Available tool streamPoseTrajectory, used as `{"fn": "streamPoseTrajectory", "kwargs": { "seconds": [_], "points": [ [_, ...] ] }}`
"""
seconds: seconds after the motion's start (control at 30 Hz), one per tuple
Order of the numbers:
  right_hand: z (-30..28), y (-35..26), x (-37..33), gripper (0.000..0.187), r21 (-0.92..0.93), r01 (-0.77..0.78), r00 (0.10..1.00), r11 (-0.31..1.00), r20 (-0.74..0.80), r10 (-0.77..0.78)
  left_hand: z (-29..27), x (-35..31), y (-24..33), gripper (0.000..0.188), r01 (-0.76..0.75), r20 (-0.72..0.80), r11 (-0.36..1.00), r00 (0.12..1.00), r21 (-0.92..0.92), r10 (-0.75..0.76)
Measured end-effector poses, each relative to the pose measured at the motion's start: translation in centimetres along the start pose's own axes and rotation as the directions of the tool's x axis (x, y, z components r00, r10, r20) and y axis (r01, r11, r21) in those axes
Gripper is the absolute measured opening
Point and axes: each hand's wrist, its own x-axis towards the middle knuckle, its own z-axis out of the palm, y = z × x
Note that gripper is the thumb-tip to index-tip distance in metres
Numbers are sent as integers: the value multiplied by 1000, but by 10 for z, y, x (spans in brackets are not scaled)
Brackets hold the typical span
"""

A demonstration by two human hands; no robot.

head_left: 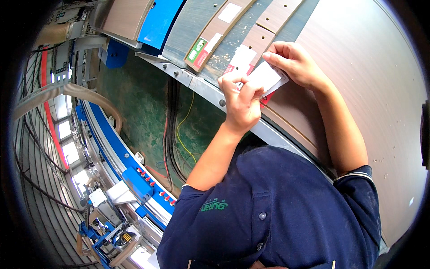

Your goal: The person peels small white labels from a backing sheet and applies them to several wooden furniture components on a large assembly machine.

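Note:
Between my two hands is a small stack of white labels (266, 78), with a red edge showing underneath. My left hand (242, 101) is closed, its fingers pinched at the near left side of the labels. At their upper right, my right hand (293, 65) grips the edge between thumb and curled fingers. Just beyond lies a narrow wood-grain panel strip (262, 38) with drilled holes, bearing a white and red label (243, 57). Left of it rests another strip (217, 32) with a green, white and red label (201, 50) at its near end.
A wide wood-grain board (358, 89) covers the right side. The metal table edge (197, 84) runs diagonally below my hands. At left stand a blue panel (160, 22), a ribbed hose (92, 92) and blue-railed machinery (139, 184). Cables (172, 121) hang over the green floor (134, 89).

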Motion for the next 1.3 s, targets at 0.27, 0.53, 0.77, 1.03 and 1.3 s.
{"fn": "streamPoseTrajectory", "kwargs": {
  "seconds": [0.27,0.53,0.77,1.03,1.3],
  "points": [
    [0,-7,-3,29,-19,13,999,1000,-40,-13,-5,0,8,11,-35,-11,999,999,-19,34],
    [0,-1,-1,28,-29,37,997,999,-67,-39,-6,-4,15,20,-126,-15,991,992,46,127],
    [1,-5,-3,27,-8,29,996,1000,-87,-30,-5,-9,20,20,-160,-22,986,987,43,161],
    [-8,-5,0,24,92,20,999,996,-35,-17,1,-6,19,55,-175,-95,982,981,-69,168],
    [-2,2,1,18,115,18,997,993,-71,-9,-7,6,9,55,-161,-155,979,978,-123,141]
  ]
}}
